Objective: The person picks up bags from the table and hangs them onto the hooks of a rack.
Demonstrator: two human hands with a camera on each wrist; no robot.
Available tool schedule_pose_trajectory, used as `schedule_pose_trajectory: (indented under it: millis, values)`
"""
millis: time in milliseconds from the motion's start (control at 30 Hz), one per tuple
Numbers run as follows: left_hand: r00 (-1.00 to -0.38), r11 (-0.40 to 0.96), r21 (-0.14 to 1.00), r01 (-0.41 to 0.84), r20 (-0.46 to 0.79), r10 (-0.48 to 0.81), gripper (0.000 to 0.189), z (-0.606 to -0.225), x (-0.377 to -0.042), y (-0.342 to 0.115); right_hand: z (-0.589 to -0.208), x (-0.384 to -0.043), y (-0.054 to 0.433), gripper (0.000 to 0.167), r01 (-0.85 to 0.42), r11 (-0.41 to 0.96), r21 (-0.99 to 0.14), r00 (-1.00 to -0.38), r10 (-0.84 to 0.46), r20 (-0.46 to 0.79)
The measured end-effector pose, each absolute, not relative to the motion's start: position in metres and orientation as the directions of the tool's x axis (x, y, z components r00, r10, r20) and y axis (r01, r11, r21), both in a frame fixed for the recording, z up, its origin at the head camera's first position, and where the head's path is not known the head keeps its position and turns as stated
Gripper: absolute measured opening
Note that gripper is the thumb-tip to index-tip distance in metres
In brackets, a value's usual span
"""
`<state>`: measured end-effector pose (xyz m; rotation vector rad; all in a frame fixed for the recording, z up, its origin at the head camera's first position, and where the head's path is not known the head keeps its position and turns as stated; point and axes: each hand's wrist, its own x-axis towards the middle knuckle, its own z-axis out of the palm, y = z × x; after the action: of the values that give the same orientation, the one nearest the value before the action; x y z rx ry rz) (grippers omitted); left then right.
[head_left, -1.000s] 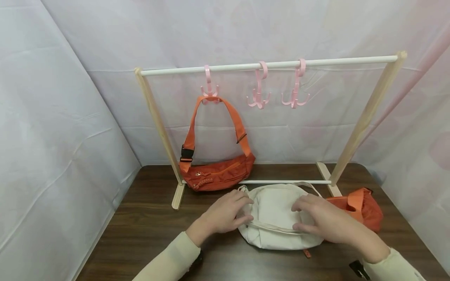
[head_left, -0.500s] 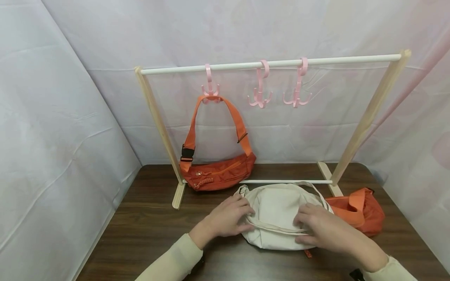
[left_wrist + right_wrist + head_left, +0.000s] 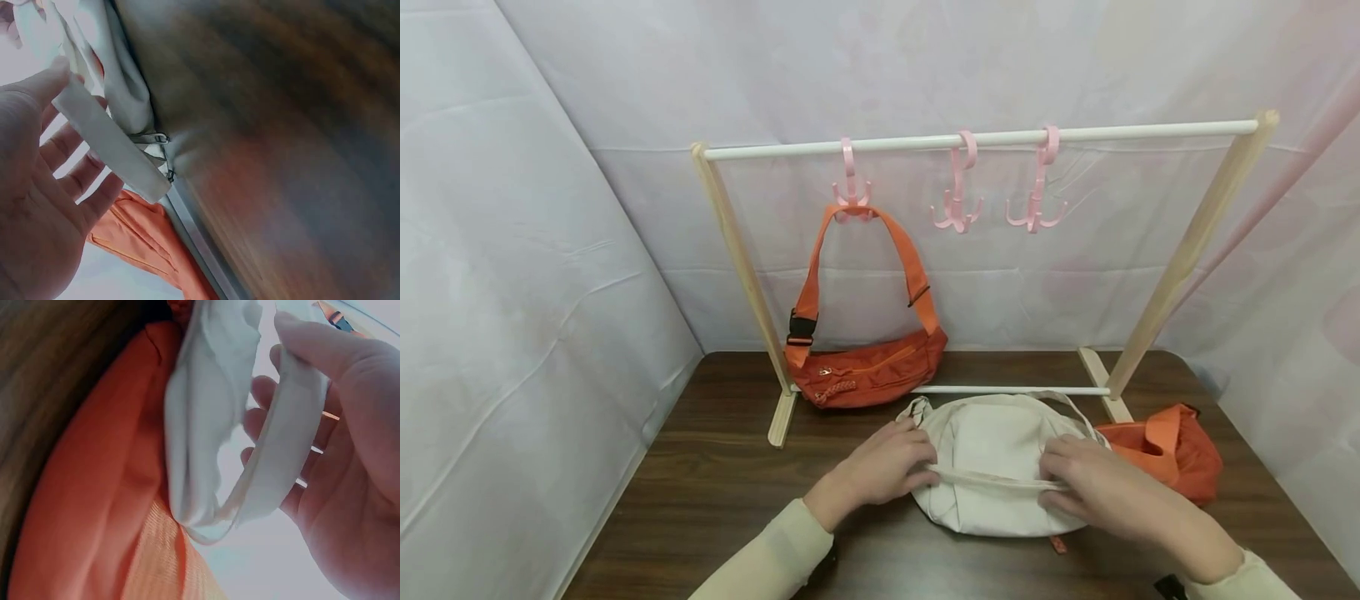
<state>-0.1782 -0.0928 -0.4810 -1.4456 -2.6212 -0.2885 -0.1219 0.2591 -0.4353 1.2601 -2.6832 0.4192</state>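
Cream bag [image 3: 992,442] on a dark wood table [image 3: 700,500], lying just in front of a wooden rack [image 3: 1197,242] with a white top bar. One orange bag [image 3: 880,371] hangs from the rack; a second orange bag [image 3: 1198,458] lies up against the cream one's right end. Right hand [image 3: 1093,487]: thumb and part-curled fingers pinch the cream strap [image 3: 992,481]. Left hand [image 3: 887,467]: similar pinch farther along, fingers slightly spread. Strap runs between them across the bag's front. Three pink hooks [image 3: 957,183] on the bar, the leftmost bearing the hanging bag.
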Motion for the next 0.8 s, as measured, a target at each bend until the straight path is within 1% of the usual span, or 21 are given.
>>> schedule_pose_trajectory:
  millis: [167,267,400,533,633,733,800]
  values:
    - [-0.58,0.545,0.206,0.813,0.207,0.788,0.018,-0.474,-0.18,-0.094,-0.42,-0.122,0.265,0.03,-0.672,0.661,-0.335,-0.729,-0.671,0.137]
    - [-0.61,0.557,0.262,0.788,0.213,0.763,0.02,-0.469,-0.181,-0.096,-0.411,-0.122,0.268,0.031,-0.64,0.676,-0.366,-0.752,-0.649,0.116]
    - [-0.638,0.559,0.331,0.76,0.221,0.737,0.019,-0.462,-0.183,-0.1,-0.4,-0.127,0.271,0.032,-0.633,0.68,-0.37,-0.76,-0.637,0.129]
    - [-0.668,0.558,0.391,0.732,0.251,0.701,0.015,-0.455,-0.185,-0.105,-0.387,-0.133,0.274,0.029,-0.628,0.681,-0.377,-0.767,-0.624,0.149]
    - [-0.678,0.548,0.42,0.723,0.281,0.679,0.012,-0.45,-0.187,-0.108,-0.379,-0.138,0.274,0.023,-0.658,0.657,-0.368,-0.746,-0.634,0.202]
    - [-0.68,0.534,0.44,0.722,0.305,0.667,0.009,-0.445,-0.188,-0.11,-0.371,-0.143,0.272,0.018,-0.702,0.626,-0.34,-0.711,-0.65,0.27]
    - [-0.681,0.525,0.454,0.72,0.316,0.661,0.008,-0.441,-0.188,-0.111,-0.365,-0.147,0.269,0.016,-0.716,0.611,-0.338,-0.697,-0.655,0.291]
